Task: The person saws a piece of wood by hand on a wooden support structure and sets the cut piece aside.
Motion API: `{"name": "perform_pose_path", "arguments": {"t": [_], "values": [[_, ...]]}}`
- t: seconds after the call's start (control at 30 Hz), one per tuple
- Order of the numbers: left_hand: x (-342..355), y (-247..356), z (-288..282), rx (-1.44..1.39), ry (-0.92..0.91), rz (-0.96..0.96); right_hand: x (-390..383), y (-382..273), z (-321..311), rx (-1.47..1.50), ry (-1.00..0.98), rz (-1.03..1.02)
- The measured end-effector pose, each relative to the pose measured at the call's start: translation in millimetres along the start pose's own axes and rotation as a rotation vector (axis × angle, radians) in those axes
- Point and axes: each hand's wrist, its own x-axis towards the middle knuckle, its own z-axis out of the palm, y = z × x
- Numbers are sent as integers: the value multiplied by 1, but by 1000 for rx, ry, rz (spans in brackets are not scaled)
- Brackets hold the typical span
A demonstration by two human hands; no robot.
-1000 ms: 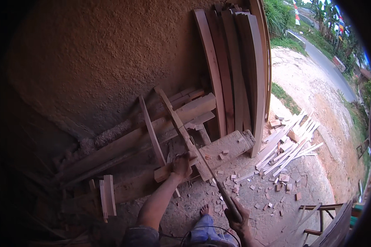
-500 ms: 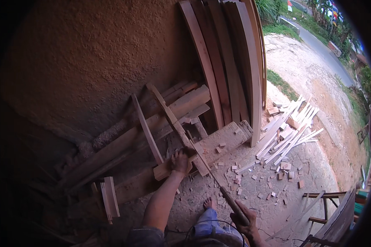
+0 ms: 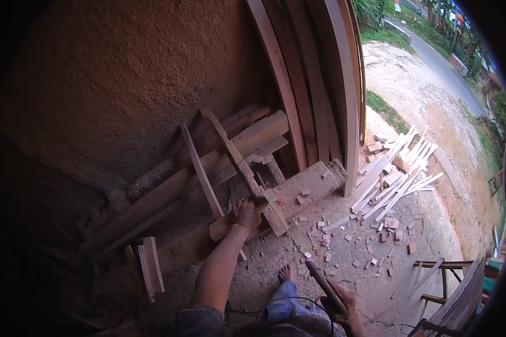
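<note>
My left hand (image 3: 245, 214) is closed over a short wooden block (image 3: 221, 228), its fingers beside a long, narrow board (image 3: 237, 160). The board lies slanting across a thick timber (image 3: 312, 188) and the beams behind it. My right hand (image 3: 343, 303) grips the dark, straight handle of a saw (image 3: 326, 285), low and to the right. Its thin blade shows nearly edge-on, a faint line pointing up toward the near end of the board. Whether the blade touches the wood I cannot tell.
Tall planks (image 3: 315, 84) lean on the rough wall. Small wood offcuts (image 3: 391, 223) litter the concrete floor, with a heap of pale strips (image 3: 402, 174) at the right. My bare foot (image 3: 285, 273) stands near the timber. A wooden frame (image 3: 433, 283) is at the lower right.
My right hand has drawn the saw slightly back toward me and to the right, away from the board. My left hand stays on the wooden block.
</note>
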Motion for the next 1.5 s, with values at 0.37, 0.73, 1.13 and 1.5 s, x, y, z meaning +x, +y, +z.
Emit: {"name": "perform_pose_path", "arguments": {"t": [0.37, 0.73, 1.13, 1.5], "values": [[11, -8, -21, -14, -113, -68, 9, 4, 16, 109, 94, -126], [-11, 5, 4, 113, -26, -69, 12, -49, -3, 254, 314, -95], [35, 21, 2, -89, 65, 605, 0, -37, 7, 278, 514, 136], [57, 9, 53, -326, 252, 755, 1, -50, 9, 189, 410, 243]]}}
